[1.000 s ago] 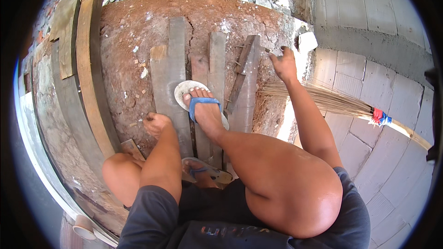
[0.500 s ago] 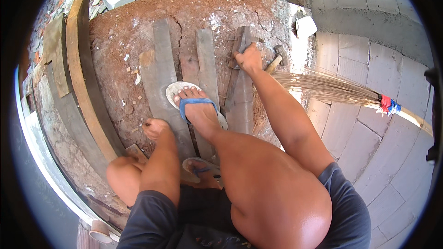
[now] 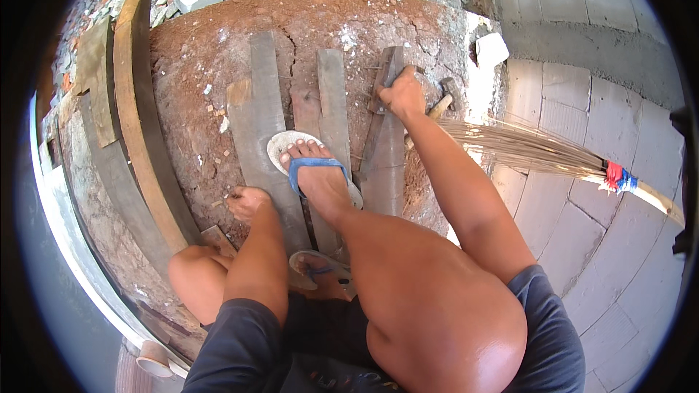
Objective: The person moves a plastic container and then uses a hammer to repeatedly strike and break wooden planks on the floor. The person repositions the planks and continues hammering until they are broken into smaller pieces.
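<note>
Red dirt [image 3: 193, 102] is under my wood. A wide grey plank [image 3: 266, 116] lies there, and to its right is another grey plank [image 3: 382, 189] with a thin wood strip [image 3: 373, 135] on it. Nails [image 3: 370, 68] poke out sideways. My foot [image 3: 324, 183] presses on the middle boards, maybe so they don't slide. My right hand [image 3: 405, 93] is on the strip's far end, maybe to steady it; its fingers are bent, but I can't tell if they grip. My left hand [image 3: 249, 202] is beside the wide plank, fingers curled, maybe holding something; I can't tell.

Around me are a long beam [image 3: 137, 94] on the left, a stick broom [image 3: 550, 151] near my right arm, and a hammer [image 3: 451, 92] beside that hand. My leg [image 3: 437, 276] hides the planks' near ends.
</note>
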`<action>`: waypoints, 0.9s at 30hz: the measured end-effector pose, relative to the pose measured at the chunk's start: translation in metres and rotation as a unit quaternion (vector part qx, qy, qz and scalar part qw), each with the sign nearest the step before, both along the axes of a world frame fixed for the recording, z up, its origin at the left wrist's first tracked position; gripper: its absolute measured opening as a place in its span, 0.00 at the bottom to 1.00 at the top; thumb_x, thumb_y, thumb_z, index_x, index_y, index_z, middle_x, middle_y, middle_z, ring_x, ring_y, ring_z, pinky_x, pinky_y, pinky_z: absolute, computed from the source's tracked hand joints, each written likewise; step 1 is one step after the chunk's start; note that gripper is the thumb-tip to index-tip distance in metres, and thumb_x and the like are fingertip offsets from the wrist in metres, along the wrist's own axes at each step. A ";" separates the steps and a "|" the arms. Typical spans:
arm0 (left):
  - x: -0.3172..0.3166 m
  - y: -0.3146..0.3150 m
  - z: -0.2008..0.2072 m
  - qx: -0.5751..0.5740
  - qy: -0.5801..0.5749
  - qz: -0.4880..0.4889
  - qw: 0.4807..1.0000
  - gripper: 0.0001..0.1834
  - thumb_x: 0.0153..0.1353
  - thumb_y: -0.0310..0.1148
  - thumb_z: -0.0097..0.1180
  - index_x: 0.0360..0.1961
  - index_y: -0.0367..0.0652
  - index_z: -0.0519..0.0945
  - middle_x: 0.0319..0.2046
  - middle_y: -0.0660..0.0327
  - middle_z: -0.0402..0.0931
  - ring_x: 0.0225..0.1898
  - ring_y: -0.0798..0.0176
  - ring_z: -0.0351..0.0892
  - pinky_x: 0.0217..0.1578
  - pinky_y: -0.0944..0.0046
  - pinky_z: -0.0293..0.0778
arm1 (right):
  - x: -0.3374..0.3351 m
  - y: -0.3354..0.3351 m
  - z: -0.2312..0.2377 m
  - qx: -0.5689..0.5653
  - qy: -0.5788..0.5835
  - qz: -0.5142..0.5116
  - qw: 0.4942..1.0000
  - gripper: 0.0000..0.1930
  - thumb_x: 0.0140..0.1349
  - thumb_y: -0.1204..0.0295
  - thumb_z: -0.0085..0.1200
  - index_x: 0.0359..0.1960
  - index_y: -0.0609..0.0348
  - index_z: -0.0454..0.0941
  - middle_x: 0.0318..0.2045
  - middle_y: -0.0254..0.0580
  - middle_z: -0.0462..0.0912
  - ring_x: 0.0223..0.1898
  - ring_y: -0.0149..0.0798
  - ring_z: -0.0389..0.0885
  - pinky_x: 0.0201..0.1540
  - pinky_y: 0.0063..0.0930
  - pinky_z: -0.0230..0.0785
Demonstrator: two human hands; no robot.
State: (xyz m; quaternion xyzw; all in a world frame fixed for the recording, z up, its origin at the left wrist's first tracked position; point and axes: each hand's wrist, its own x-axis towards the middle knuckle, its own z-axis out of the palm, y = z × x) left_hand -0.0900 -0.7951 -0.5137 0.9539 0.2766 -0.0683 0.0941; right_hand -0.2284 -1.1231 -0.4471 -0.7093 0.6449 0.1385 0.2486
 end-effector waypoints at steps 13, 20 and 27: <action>0.001 -0.003 0.008 -0.010 0.044 -0.004 0.999 0.29 0.65 0.45 0.38 0.59 0.34 0.71 0.56 0.42 0.71 0.58 0.41 0.68 0.60 0.47 0.60 | 0.004 -0.107 -0.054 0.123 -0.282 -0.065 0.949 0.17 0.57 0.61 0.58 0.41 0.63 0.81 0.31 0.40 0.83 0.32 0.32 0.78 0.39 0.29 0.72; -0.002 -0.004 0.004 -0.008 0.013 -0.016 1.000 0.29 0.64 0.44 0.39 0.57 0.32 0.72 0.55 0.39 0.72 0.58 0.41 0.68 0.61 0.49 0.59 | 0.024 -0.131 -0.070 0.159 -0.124 0.180 0.963 0.16 0.52 0.63 0.55 0.34 0.63 0.84 0.33 0.52 0.85 0.35 0.46 0.82 0.40 0.33 0.73; -0.001 -0.006 0.008 -0.016 0.026 -0.018 0.999 0.30 0.64 0.44 0.40 0.58 0.30 0.72 0.57 0.40 0.71 0.60 0.43 0.67 0.63 0.52 0.58 | 0.040 -0.144 -0.079 0.176 0.029 0.340 0.923 0.14 0.48 0.69 0.51 0.31 0.65 0.83 0.33 0.58 0.83 0.32 0.51 0.81 0.37 0.37 0.73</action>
